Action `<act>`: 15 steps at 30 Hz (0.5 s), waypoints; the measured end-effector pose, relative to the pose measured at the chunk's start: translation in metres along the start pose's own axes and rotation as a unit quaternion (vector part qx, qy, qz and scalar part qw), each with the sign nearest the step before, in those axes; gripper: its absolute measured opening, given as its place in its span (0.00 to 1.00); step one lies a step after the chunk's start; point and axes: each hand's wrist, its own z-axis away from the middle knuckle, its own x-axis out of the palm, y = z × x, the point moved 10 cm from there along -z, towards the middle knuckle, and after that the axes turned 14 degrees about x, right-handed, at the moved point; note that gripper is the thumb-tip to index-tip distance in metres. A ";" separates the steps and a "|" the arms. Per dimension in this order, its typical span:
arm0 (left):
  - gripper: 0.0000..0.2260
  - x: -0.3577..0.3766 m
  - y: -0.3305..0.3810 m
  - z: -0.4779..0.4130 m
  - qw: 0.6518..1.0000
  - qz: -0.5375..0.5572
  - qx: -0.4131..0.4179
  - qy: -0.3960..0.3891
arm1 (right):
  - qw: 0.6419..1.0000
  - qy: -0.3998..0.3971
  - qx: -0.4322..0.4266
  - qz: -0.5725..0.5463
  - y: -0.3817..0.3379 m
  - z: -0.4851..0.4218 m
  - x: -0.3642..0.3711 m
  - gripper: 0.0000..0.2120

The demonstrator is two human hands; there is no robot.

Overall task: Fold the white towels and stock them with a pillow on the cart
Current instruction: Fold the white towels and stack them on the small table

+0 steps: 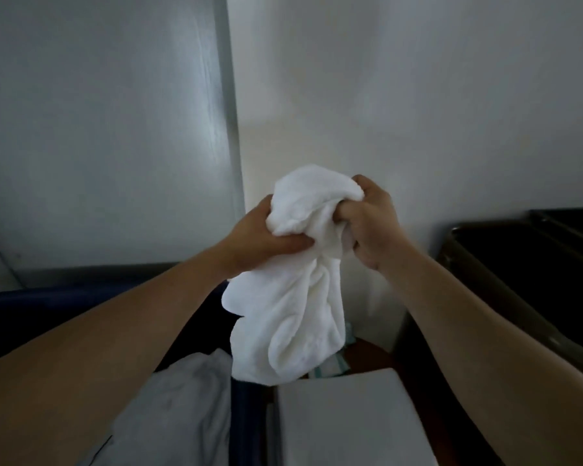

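Up by the wall (418, 95): white towel (293, 297) all bunched, dangling mid-air
Left hand (260, 235): fingers curled round its left bunch
Right hand (371, 223): fingers clenched on the top fold
Underneath: pale cloth heap (182, 398), kinda blurry

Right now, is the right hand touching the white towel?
Touching. The head view shows the right hand gripping the bunched top of the white towel, cloth pressed into its palm with no gap.

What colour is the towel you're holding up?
Plain white, no pattern; the towel shows best in the head view.
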 end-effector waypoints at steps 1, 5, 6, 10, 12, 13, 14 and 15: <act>0.36 0.016 0.004 -0.003 1.000 0.010 0.006 -0.013 | 1.000 0.016 0.004 0.004 0.001 0.005 -0.016 0.09; 0.35 0.072 0.016 -0.014 0.997 0.037 0.029 -0.067 | 0.997 0.072 0.013 0.033 0.007 0.017 -0.071 0.08; 0.35 0.084 0.016 -0.016 0.995 0.043 0.031 -0.079 | 0.995 0.084 0.014 0.047 0.009 0.018 -0.081 0.08; 0.39 0.128 -0.008 -0.011 0.989 0.016 0.013 -0.148 | 0.987 0.114 0.045 0.104 0.044 0.027 -0.112 0.10; 0.39 0.149 -0.030 -0.001 0.978 -0.053 0.001 -0.201 | 0.977 0.118 0.077 0.162 0.078 0.031 -0.122 0.13; 0.38 0.158 -0.042 0.004 0.970 -0.090 -0.005 -0.227 | 0.968 0.113 0.094 0.204 0.095 0.031 -0.125 0.15; 0.35 0.167 -0.054 0.010 0.961 -0.118 -0.010 -0.248 | 0.956 0.107 0.109 0.252 0.111 0.031 -0.128 0.16; 0.32 0.174 -0.065 0.016 0.955 -0.134 -0.018 -0.265 | 0.940 0.104 0.120 0.301 0.126 0.031 -0.132 0.17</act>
